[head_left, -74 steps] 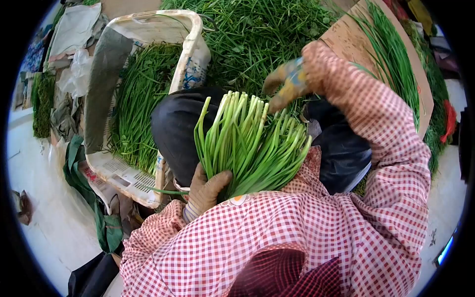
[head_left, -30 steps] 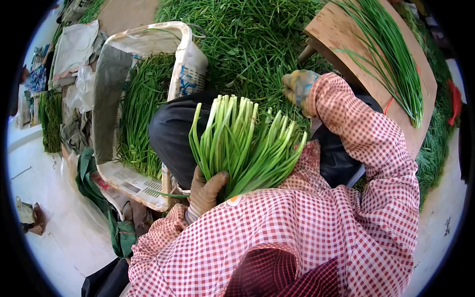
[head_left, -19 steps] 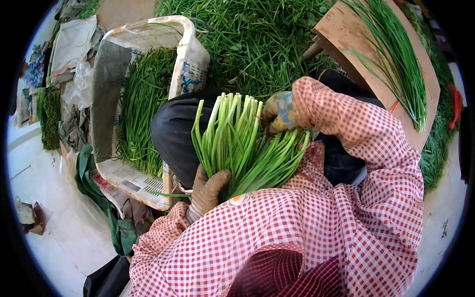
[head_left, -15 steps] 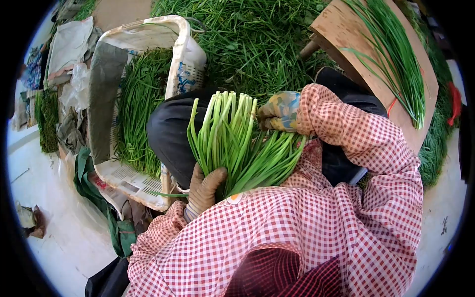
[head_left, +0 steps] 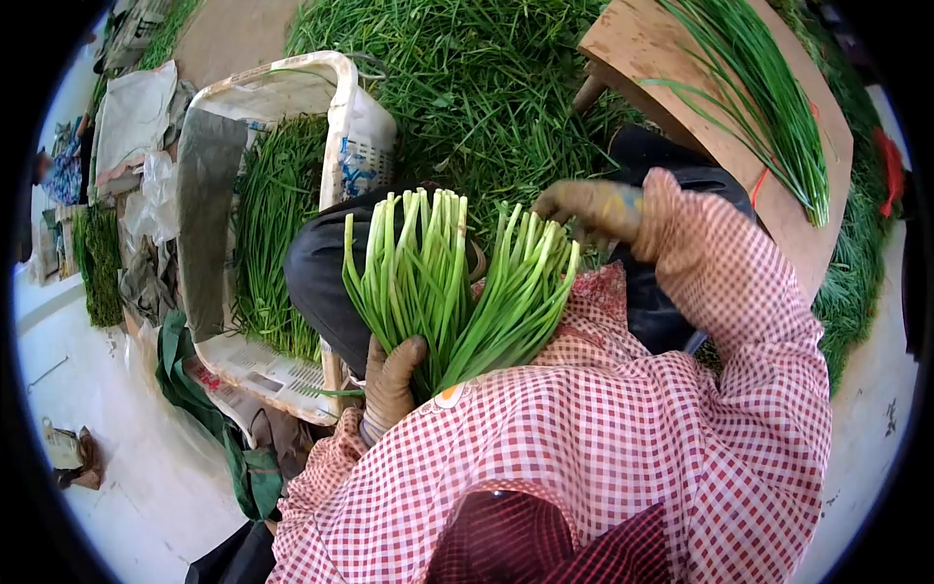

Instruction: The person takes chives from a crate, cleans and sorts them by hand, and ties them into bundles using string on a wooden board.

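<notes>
A bundle of green stalks with pale cut ends upward lies against my lap, fanned into two clumps with a gap between them. My left hand, in a brown glove, is wrapped round the lower left of the bundle, its thumb in front. Just beyond the pale ends of the right clump is my right hand, in a stained blue-and-yellow glove. It is blurred and its fingers are bent, so whether they hold anything is unclear.
On the left, a white basket holds more greens and a grey cloth. Loose greens cover the ground ahead. A wooden board at the right bears long stalks with a red tie. Green cloth lies lower left.
My right hand has come away from the gap in the bundle, up and to the right. The two clumps stand further apart. My left hand keeps its hold.
</notes>
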`<act>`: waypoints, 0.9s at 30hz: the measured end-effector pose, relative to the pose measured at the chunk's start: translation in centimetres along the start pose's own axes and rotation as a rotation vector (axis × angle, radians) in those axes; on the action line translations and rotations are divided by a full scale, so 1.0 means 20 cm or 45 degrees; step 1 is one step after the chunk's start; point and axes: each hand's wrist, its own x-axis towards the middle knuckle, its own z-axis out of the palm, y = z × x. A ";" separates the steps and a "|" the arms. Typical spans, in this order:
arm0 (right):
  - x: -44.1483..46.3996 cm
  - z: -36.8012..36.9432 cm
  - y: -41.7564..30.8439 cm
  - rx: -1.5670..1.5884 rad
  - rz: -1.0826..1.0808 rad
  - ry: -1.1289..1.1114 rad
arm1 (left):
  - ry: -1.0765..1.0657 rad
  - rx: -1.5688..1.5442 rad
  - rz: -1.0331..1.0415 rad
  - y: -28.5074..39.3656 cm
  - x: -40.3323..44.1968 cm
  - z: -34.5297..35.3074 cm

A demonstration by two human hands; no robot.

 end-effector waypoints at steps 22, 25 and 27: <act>0.23 0.06 -0.16 0.539 -0.174 0.826 | -0.381 0.355 -0.237 0.08 -0.01 0.06; 0.15 -0.08 -0.20 0.492 -0.772 0.885 | -0.342 0.313 -0.265 0.09 -0.04 0.06; 0.27 -0.19 -0.11 -0.535 -0.959 1.116 | -0.323 0.303 -0.237 0.08 -0.06 0.08</act>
